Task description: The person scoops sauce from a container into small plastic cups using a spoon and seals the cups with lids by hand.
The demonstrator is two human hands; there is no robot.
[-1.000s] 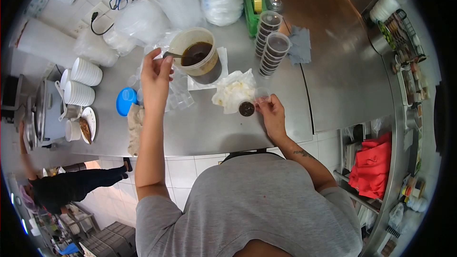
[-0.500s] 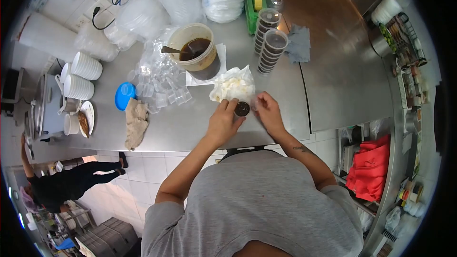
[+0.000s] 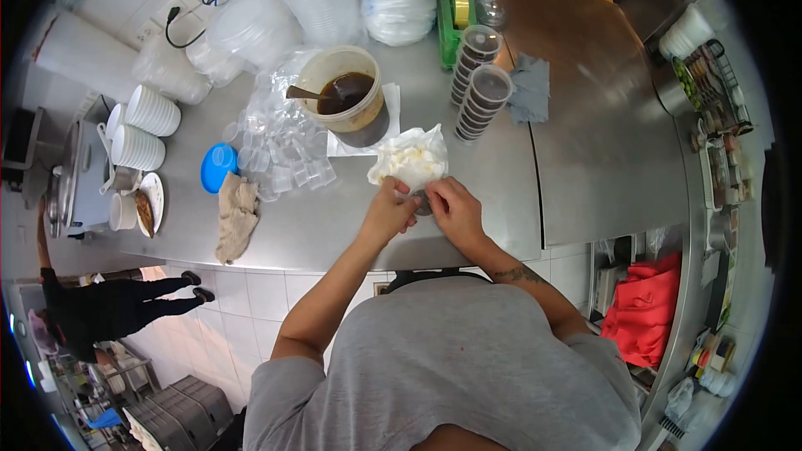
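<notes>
Right hand [image 3: 457,214] has joined left hand [image 3: 388,215] at small dark plastic cup [image 3: 423,204], mid-frame; both grips pinch it; uneven pressure could cause spilling.

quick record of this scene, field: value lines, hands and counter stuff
surface: metal counter
left hand: fingers at small cup
right hand: fingers at same cup, opposite side
cup contents: mostly hidden by fingers
tub: dark liquid, spoon leaning inside
beyond cup: crumpled white paper
right of tub: two stacks of lidded cups
left side: beige cloth
</notes>
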